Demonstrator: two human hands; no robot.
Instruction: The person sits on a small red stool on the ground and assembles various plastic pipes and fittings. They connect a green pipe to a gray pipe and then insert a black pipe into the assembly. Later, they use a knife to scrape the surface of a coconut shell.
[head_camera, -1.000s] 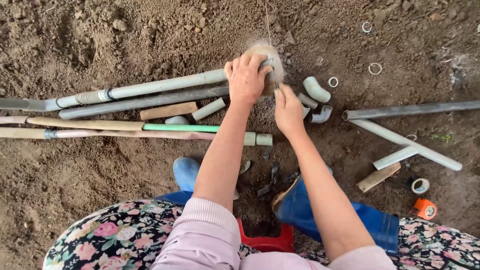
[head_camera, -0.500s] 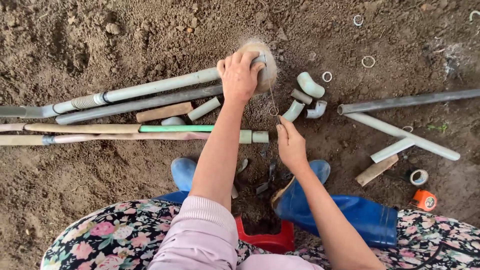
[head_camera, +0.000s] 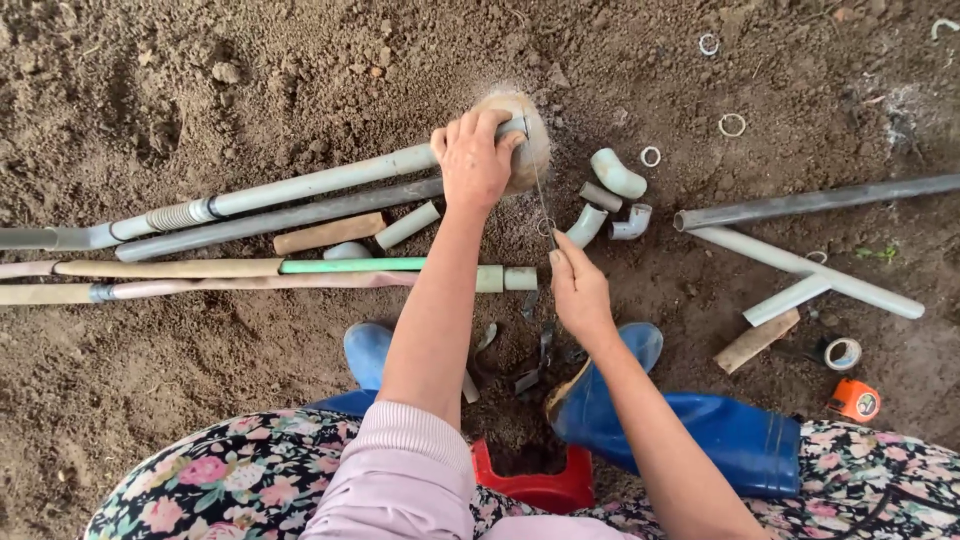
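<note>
The left hand (head_camera: 472, 160) is clenched over a tan ball of fibre (head_camera: 520, 140) at the end of a long grey pipe (head_camera: 300, 187) lying on the dirt (head_camera: 200, 60). The pipe's long axis runs left to right, tilting slightly up toward the ball. A thin strand (head_camera: 541, 205) runs from the ball down toward the person, to the right hand (head_camera: 580, 290), whose grip pinches its lower end. Pipe elbows (head_camera: 615, 175) lie just right of the ball.
</note>
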